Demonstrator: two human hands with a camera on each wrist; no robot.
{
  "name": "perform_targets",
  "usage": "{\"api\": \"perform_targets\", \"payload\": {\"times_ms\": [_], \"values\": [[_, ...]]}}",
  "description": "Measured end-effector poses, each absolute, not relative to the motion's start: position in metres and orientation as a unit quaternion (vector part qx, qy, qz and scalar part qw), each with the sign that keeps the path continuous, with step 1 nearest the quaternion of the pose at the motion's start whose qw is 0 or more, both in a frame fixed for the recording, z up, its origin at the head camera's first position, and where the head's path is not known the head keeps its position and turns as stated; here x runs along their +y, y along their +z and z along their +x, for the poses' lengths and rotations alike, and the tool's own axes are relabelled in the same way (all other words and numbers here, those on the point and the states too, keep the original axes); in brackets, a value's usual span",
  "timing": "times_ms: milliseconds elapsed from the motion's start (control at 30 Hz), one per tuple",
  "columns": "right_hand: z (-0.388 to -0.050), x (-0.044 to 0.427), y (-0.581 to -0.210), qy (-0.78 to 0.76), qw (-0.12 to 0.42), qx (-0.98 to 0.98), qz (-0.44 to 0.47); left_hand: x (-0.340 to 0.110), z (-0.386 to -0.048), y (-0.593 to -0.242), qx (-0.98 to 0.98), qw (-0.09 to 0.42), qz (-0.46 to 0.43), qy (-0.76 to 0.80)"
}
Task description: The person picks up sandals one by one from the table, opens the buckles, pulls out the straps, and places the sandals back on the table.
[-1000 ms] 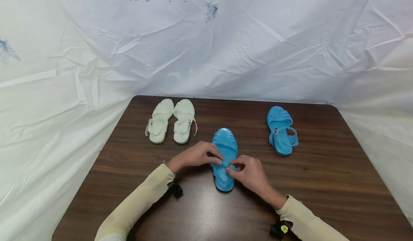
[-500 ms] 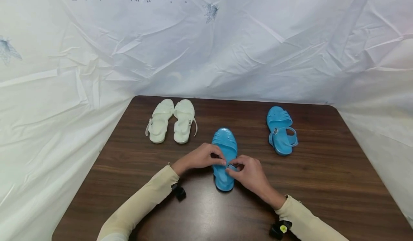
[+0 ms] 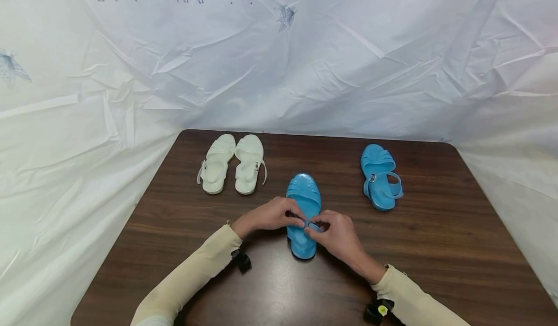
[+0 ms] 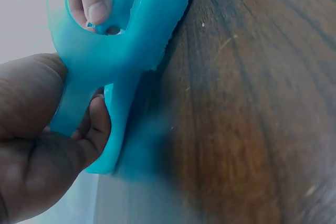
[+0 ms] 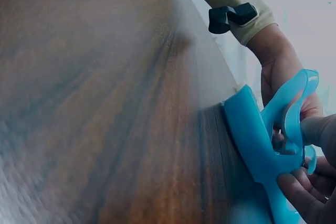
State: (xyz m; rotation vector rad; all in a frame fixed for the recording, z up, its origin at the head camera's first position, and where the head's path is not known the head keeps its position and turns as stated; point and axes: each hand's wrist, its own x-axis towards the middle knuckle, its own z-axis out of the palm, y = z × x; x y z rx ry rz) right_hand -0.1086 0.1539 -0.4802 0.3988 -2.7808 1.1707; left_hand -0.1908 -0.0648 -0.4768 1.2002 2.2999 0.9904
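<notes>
A blue sandal (image 3: 303,186) lies sole down near the middle of the table, its toe pointing away from me. My left hand (image 3: 271,214) grips the sandal's strap from the left; in the left wrist view, thumb and fingers curl round the blue strap (image 4: 89,59). From the right, my right hand (image 3: 339,233) pinches the strap end at a small metal buckle (image 3: 312,225). Both hands' fingertips nearly meet over the footbed. In the right wrist view the heel (image 5: 247,129) rests on the wood, and the fingers partly hide the buckle.
A second blue sandal (image 3: 380,190) lies at the back right, its strap looped across. Two white sandals (image 3: 213,171) stand side by side at the back left. The dark wooden table (image 3: 436,248) ends at a white cloth backdrop (image 3: 305,84).
My left hand has shifted a little right and towards me, bringing its fingertips close to the buckle. My right hand and the sandals have hardly moved.
</notes>
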Motion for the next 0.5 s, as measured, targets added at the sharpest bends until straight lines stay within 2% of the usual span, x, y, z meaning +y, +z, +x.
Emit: {"api": "perform_targets", "payload": {"times_ms": [500], "values": [[-0.1014,0.1572,-0.484,0.39,0.098,-0.908,0.119,-0.0669,-0.1946,-0.4866,0.796,0.179,0.396,0.421]]}}
